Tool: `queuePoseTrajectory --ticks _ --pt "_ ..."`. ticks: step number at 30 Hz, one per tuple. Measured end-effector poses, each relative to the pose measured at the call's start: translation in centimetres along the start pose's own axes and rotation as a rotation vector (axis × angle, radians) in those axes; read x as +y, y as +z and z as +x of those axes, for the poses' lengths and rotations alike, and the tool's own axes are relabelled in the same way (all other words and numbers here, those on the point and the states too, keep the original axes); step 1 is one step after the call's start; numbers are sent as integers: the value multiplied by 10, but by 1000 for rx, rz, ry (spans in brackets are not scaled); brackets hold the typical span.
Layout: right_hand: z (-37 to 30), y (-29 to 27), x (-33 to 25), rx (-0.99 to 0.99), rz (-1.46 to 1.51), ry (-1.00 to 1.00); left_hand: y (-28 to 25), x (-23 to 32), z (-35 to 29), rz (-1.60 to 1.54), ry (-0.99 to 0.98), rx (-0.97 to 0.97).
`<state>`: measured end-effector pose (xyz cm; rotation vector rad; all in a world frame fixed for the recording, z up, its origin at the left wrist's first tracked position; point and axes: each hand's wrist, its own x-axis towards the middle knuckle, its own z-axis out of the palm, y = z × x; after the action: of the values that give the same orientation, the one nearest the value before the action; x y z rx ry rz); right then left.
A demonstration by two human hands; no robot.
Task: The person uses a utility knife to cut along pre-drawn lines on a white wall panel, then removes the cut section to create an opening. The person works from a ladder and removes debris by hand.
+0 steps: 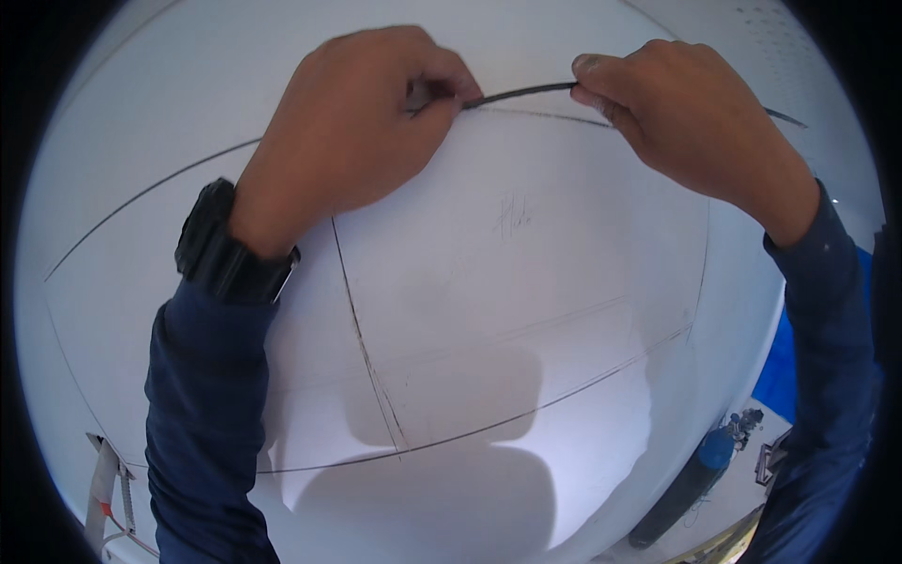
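Left hand (362, 127) and right hand (691, 117) pinch a black strip (522, 92) between fingers (609, 75), a dark cylinder (680, 493), contents hidden, lower right.

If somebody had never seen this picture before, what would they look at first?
Probably the two hands near the top: the left hand and right hand pinch a thin dark strip that shows between them. Next might be the chunky black watch on the left wrist, then the big white surface filling the middle, marked with dark lines.
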<state>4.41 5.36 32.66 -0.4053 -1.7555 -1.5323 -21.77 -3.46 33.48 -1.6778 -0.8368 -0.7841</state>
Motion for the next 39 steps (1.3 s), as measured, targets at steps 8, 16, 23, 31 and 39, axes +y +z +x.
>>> queuePoseTrajectory --ticks 8,16,23,31,39 --pt "81 -117 -44 -807 -7 174 -24 10 4 -290 -176 -72" --pt "35 -31 -24 -353 -45 -61 -7 2 7 -159 82 1" --pt "33 16 -37 68 -28 -65 9 -3 2 84 66 38" --pt "7 20 -7 16 108 31 8 3 5 -37 64 -14" --pt "-12 12 -7 35 35 55 6 4 9 -9 104 -32"
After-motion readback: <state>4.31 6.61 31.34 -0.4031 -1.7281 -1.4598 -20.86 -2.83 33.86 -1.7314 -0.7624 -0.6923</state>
